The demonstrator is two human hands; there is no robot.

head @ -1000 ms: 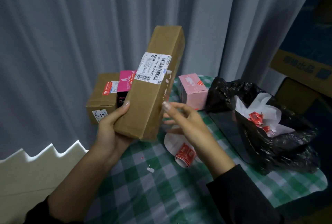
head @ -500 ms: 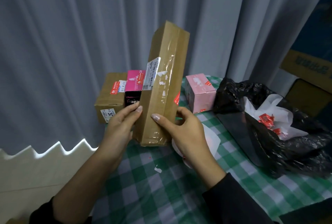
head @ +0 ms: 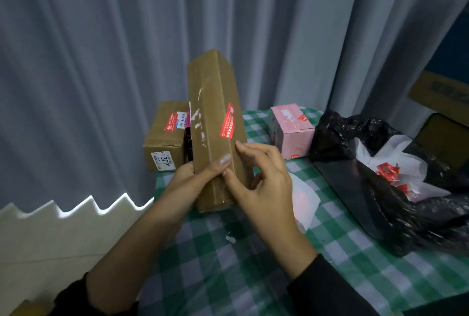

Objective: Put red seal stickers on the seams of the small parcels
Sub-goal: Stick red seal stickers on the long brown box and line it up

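Grey curtain [head: 101, 62] fills the room behind my worktop [head: 228, 277], which wears a green-and-white checked cloth. A black plastic bag [head: 337, 135] slumps at its right. I hold the long cardboard parcel [head: 213, 92] upright over the cloth, a brown carton [head: 162, 143] and a pink box [head: 291, 133] behind it. My left grip [head: 193, 183] wraps its lower left edge, my right grip [head: 264, 183] curls round the right edge. A red seal sticker [head: 229, 121] sits on its right face.
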